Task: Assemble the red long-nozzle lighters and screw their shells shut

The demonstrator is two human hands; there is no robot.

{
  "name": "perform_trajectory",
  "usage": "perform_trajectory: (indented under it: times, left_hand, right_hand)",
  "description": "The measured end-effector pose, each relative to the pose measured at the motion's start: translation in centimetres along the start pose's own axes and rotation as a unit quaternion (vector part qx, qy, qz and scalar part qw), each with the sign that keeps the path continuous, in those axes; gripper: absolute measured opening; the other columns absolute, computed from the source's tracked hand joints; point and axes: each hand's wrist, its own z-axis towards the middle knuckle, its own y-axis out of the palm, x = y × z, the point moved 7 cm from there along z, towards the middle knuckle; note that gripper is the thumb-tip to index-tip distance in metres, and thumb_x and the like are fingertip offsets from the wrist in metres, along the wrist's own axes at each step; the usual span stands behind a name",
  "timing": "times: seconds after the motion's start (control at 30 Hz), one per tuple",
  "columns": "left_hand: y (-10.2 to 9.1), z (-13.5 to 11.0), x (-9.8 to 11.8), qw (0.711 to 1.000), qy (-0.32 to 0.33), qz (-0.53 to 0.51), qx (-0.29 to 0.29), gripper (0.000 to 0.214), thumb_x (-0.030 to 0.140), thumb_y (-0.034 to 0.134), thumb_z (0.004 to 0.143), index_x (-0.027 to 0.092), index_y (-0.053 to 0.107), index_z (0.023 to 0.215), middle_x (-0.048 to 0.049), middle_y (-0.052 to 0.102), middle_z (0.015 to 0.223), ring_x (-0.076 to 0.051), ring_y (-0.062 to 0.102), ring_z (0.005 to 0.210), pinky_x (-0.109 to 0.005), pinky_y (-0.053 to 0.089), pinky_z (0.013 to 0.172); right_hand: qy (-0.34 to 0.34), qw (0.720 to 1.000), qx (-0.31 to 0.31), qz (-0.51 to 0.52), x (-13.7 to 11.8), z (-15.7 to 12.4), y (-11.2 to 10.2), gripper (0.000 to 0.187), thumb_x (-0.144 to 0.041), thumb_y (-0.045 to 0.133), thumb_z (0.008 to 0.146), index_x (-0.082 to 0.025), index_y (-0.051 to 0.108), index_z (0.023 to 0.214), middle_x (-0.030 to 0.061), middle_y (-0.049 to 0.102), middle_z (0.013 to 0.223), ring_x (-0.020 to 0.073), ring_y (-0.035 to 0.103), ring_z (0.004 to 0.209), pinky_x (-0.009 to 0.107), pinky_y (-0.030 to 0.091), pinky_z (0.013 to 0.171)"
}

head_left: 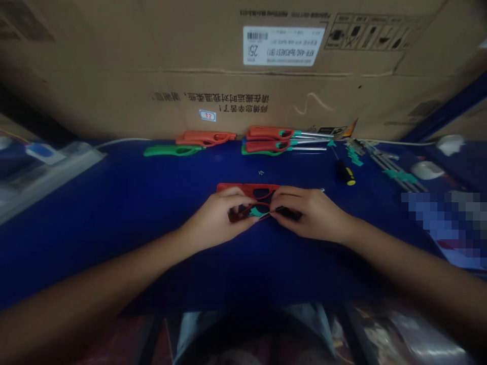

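Both my hands meet at the middle of the blue table (114, 213). My left hand (216, 215) is closed on the handle end of a red lighter body (243, 212) with a teal trigger part showing between the fingers. My right hand (310, 210) pinches the dark front end of the same lighter body. A second red lighter shell (251, 190) lies flat on the table just behind my fingers.
Along the back lie a green handle shell (173, 150), an orange handle shell (205, 137) and assembled red long-nose lighters (281, 141). A yellow-and-black screwdriver (344, 171) lies at right beside metal tubes with teal parts (384, 165). A big cardboard box (243, 66) walls the back.
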Motion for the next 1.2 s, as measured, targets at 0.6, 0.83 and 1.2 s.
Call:
perform_trajectory:
  times: [0.6,0.83,1.2]
  left_hand:
    - [0.5,-0.5,0.5,0.999,0.020,0.016,-0.040,0.037,0.025,0.066,0.086,0.022,0.068,0.123,-0.0050,0.063,0.110,-0.013,0.066,0.083,-0.027,0.057,0.074]
    - [0.4,-1.2,1.3,0.990,0.068,0.109,-0.062,0.047,0.023,0.061,0.087,0.020,0.060,0.134,-0.0080,0.062,0.128,-0.022,0.064,0.110,-0.036,0.056,0.095]
    - [1.2,-1.6,2.5,0.973,0.132,0.150,-0.112,0.055,0.013,0.053,0.090,0.022,0.050,0.144,-0.0079,0.061,0.132,-0.023,0.054,0.126,-0.040,0.048,0.109]
  right_hand:
    - [0.280,0.900,0.129,-0.308,10.0,-2.0,-8.1,0.028,-0.023,0.057,0.087,-0.015,0.069,0.110,0.0158,0.066,0.115,0.0332,0.062,0.109,0.040,0.051,0.085]
    - [0.466,0.815,0.077,-0.334,17.8,-6.2,-10.6,0.054,-0.015,0.047,0.086,-0.012,0.056,0.139,0.0212,0.054,0.142,0.0405,0.053,0.126,0.053,0.048,0.098]
    - [0.547,0.779,0.066,-0.299,20.0,-8.3,-11.4,0.032,-0.027,0.053,0.095,-0.013,0.068,0.118,0.0216,0.070,0.114,0.0351,0.066,0.108,0.044,0.052,0.088]
